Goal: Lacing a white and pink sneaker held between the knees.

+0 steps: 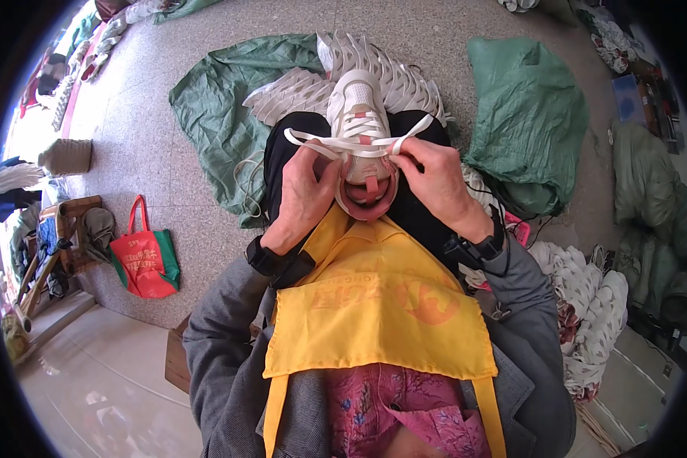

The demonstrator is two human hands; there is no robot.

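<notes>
A white and beige sneaker (359,93) with pink-red lining rests in my lap between my knees, its toe pointing away from me. White shoelaces (366,142) cross its tongue, with loose ends spreading out to both sides. My left hand (304,192) is closed on the lace at the left of the shoe's opening, thumb and fingers pinched together. On the opposite side, my right hand (438,183) pinches the lace, and a loose end sticks up above its fingers. Beneath the shoe lies my yellow apron (382,309).
Several white shoe uppers (408,85) lie beyond my knees, partly on a green sheet (214,99). A full green sack (523,114) stands to the right. More white uppers (599,320) are heaped at lower right. Leftward are a red tote bag (143,263) and a woven basket (67,157).
</notes>
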